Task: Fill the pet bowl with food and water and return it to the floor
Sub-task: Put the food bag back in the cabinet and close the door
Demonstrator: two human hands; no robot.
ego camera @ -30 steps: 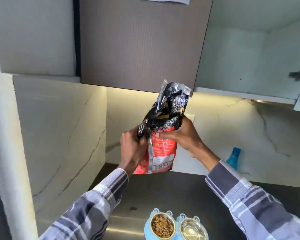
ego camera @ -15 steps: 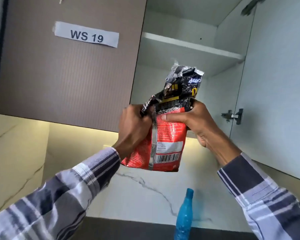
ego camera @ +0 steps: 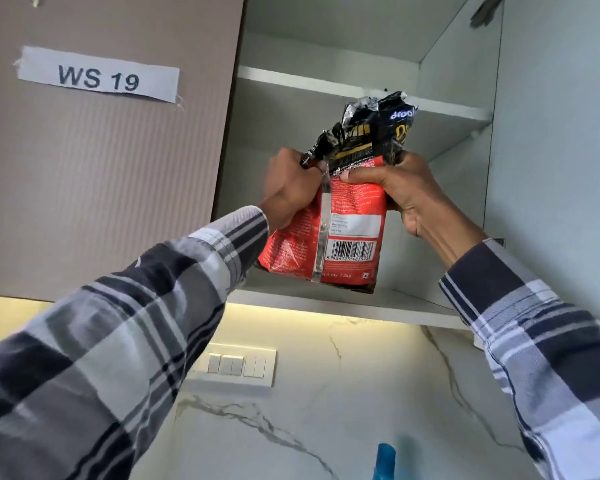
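A red and black pet food bag [ego camera: 340, 216] is held upright by both hands at the open wall cabinet, its base seemingly resting on the bottom shelf [ego camera: 343, 301], though contact is hard to confirm. The left hand [ego camera: 290, 188] is clenched around the bag's left edge below the crumpled top; the right hand [ego camera: 402, 192] is wrapped around its right side, thumb pressed across the front. A closed door labelled "WS 19" [ego camera: 97, 77] is seen to the left, a blue bottle [ego camera: 383, 462] below
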